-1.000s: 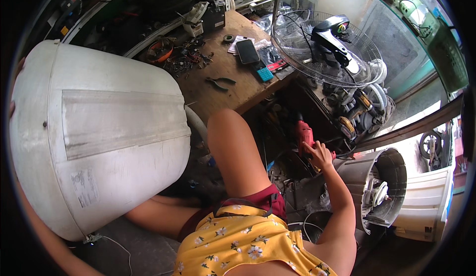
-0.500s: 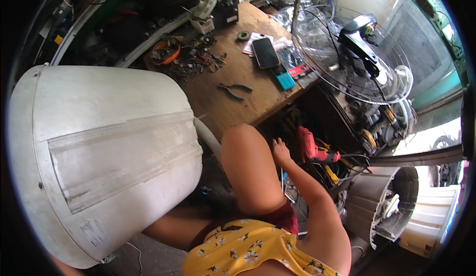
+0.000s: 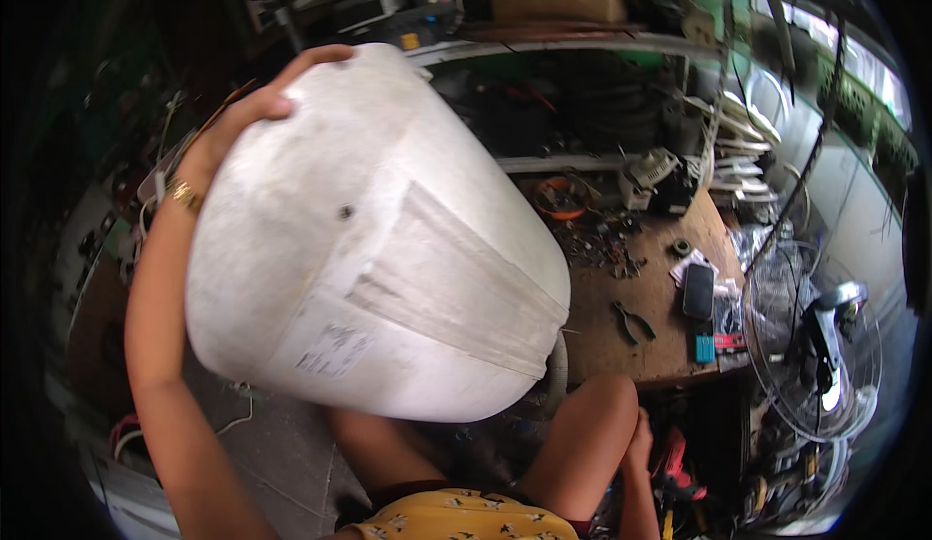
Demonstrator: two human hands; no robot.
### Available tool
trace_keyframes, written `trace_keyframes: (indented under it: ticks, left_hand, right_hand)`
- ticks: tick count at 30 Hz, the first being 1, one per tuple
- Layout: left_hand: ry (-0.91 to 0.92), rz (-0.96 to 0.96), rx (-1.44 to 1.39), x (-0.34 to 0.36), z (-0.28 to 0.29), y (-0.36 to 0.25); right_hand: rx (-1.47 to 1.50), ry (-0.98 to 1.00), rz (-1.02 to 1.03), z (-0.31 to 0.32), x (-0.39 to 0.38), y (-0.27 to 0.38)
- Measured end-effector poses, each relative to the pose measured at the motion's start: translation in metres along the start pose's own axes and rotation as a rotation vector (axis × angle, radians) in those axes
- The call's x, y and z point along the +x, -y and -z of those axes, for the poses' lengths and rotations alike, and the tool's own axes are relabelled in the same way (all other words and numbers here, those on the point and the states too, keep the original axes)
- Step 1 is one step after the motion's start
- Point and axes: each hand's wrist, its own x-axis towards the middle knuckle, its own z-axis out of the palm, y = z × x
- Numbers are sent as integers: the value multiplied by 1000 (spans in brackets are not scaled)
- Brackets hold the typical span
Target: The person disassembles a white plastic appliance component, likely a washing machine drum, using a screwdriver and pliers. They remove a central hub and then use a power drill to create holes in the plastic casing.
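A large, scuffed white plastic drum-shaped housing [image 3: 466, 239] leans at a tilt over my lap and the floor at left. It has a long ribbed panel, a small dark hole and a printed label on its side. My left hand [image 3: 267, 98] grips its upper left edge, thumb on the near face and fingers over the far side. A pale hose [image 3: 556, 375] shows at its lower right. Beside my raised knee, my right hand [image 3: 638, 440] rests against the leg with nothing visible in it; its fingers are partly hidden.
A wooden bench [image 3: 602, 317] holds pliers [image 3: 633, 324], a phone [image 3: 698, 292], a teal box [image 3: 704, 349] and scattered small parts. A wire-caged fan [image 3: 825, 346] stands at right. Below it lies a red power drill [image 3: 677, 462]. Shelves with cardboard boxes [image 3: 558, 1] run behind.
My view has swung left and up. The white housing has tipped, its wide end now turned up and toward me. My left hand, hidden before, now shows on its edge. My right hand stays by the knee.
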Motion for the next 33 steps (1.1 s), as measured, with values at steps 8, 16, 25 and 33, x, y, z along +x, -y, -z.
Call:
trace_keyframes:
  ticks: [8, 16, 25, 33]
  left_hand:
    - [-104, -291, 1060, -8, -9, -59]
    - [380, -405, 674, -10, -78, -71]
    - [313, -239, 689, -17, -72, -72]
    - [355, -202, 763, -19, -69, -76]
  right_hand:
    - [426, -855, 920, 231, 64, 272]
    - [1187, 257, 1716, 195, 54, 490]
    - [1280, -71, 1651, 133, 28, 533]
    - [1331, -183, 1586, 115, 9, 538]
